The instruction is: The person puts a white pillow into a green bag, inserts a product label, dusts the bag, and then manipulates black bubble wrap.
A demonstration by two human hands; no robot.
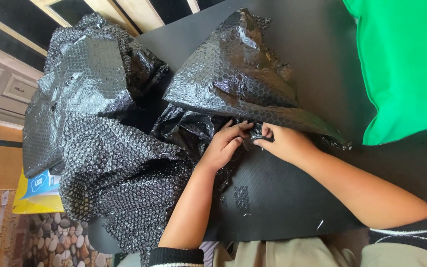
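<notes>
A large sheet of black bubble wrap point(233, 74) lies crumpled over a black textured board point(273, 193). One fold rises like a tent in the middle. My left hand point(223, 143) presses and pinches the wrap at the fold's lower edge, fingers curled on the plastic. My right hand point(285, 143) is right beside it, thumb and fingers pinching the same edge of the wrap. The two hands nearly touch. More of the wrap point(105, 148) spills off the board to the left.
A bright green cloth point(406, 64) covers the upper right. A yellow and blue package point(38, 190) pokes out under the wrap at the left. Below it is a pebble-patterned floor point(50, 242). Wooden panelled frames point(6, 74) stand at the upper left.
</notes>
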